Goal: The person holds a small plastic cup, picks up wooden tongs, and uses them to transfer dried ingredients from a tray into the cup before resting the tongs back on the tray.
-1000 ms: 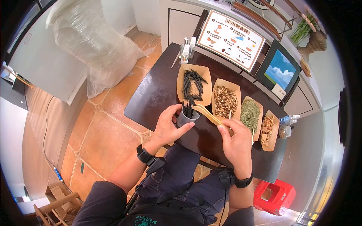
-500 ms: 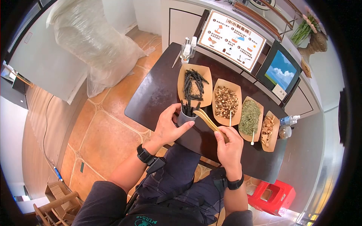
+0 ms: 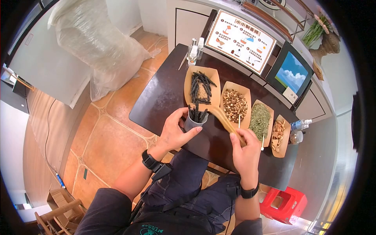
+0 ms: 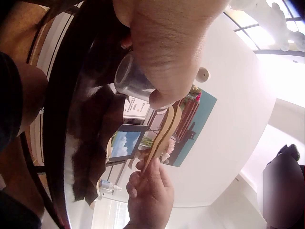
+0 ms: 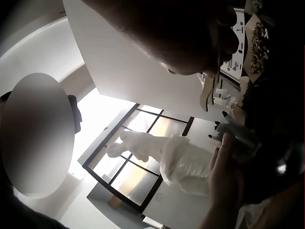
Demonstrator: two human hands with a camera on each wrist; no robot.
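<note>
My left hand grips a small translucent grey cup near the table's front edge. Dark, twig-like sticks stand up out of its mouth. My right hand holds curved wooden tongs, their tips just right of the cup and over the near end of a paper tray. More dark sticks lie in that tray. The left wrist view shows the cup under the left hand, with the tongs beyond it. In the right wrist view, the tongs point toward the cup.
Rightward along the dark table stand trays of chopped brown bits, green dried herb and pale curled slices. Spray bottles are at the back left; a bottle and jar at the right. A picture-instruction board stands behind.
The right hand moved down and left with the tongs, then back up and right. The tong tips are now farther from the cup's mouth. The left hand keeps its place on the cup.
</note>
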